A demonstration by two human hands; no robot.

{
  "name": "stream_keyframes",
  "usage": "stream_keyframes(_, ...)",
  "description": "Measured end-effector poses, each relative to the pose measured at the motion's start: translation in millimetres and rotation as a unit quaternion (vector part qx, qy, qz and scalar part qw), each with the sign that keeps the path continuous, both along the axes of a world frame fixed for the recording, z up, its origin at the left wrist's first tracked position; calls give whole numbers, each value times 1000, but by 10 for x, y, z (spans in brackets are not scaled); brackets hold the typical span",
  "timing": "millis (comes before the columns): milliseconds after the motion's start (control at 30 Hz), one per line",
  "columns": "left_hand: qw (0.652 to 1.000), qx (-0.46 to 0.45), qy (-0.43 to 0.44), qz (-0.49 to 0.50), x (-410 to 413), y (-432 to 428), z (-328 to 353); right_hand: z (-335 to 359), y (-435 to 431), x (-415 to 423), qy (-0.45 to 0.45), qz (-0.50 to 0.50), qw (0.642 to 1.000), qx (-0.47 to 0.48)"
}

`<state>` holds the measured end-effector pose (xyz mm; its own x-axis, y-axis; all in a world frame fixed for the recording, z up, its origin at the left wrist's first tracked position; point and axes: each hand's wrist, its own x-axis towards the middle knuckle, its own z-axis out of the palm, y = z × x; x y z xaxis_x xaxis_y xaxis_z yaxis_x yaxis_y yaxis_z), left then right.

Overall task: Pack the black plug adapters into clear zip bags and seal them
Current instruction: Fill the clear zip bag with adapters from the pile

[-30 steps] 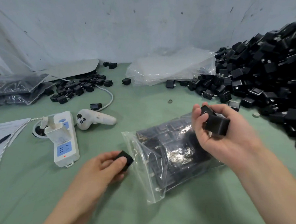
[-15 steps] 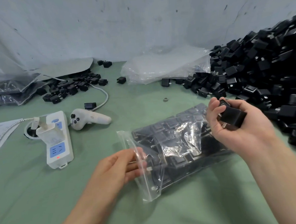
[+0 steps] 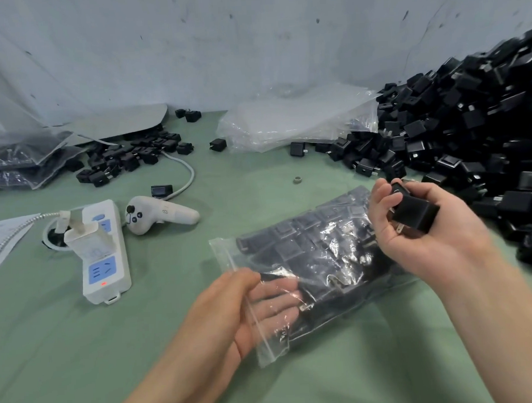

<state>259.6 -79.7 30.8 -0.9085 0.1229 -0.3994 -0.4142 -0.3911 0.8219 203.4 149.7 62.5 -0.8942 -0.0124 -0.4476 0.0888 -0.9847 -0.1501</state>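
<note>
Two hands, forearms cut off at the lower edge. Inside the open mouth of the clear zip bag (image 3: 323, 260), the left hand (image 3: 230, 314), fingers (image 3: 276, 305) nearly straight and blurred behind the film; anything under them hard to make out. Over the bag's far end, the right hand (image 3: 424, 248) clenched round a black adapter (image 3: 415, 213), prongs showing. Bag flat on the green surface (image 3: 143, 361), packed with adapters. Rightward, a heap of loose adapters (image 3: 471, 135), cut by the frame; behind, empty clear bags (image 3: 285, 126).
</note>
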Motion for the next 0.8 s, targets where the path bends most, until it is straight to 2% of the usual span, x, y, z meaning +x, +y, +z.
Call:
stream_keyframes(133, 998, -19, 1, -53, 30, -22, 48, -2, 2, 8, 3, 4, 1000, 1)
stream_keyframes(300, 992, 94, -27, -84, 29, 45, 2, 0, -4, 25, 14, 12, 1000, 4)
stream_keyframes(367, 990, 108, -31, -85, 21, 16, -17, -4, -14, 33, 36, 36, 999, 14)
stream_keyframes(433, 995, 79, -16, -57, 1, -23, -8, -2, -49, 44, 68, 80, 993, 61)
stream_keyframes(500, 996, -69, 43, 19, -43, -90, -46, 11, -104, 69, 112, 123, 975, 149)
stream_keyframes(567, 954, -232, 132, 135, -87, -165, -62, 29, -201, 122, 173, 156, 926, 296)
stream_keyframes(633, 919, -276, 205, 194, -89, -183, -17, 43, -331, 198, 233, 175, 849, 441)
stream_keyframes(700, 928, -228, 240, 169, -56, -130, 35, 44, -458, 272, 279, 201, 784, 517)
stream_keyframes(800, 970, -91, 226, 24, -2, -28, 112, 21, -645, 358, 349, 240, 675, 604)
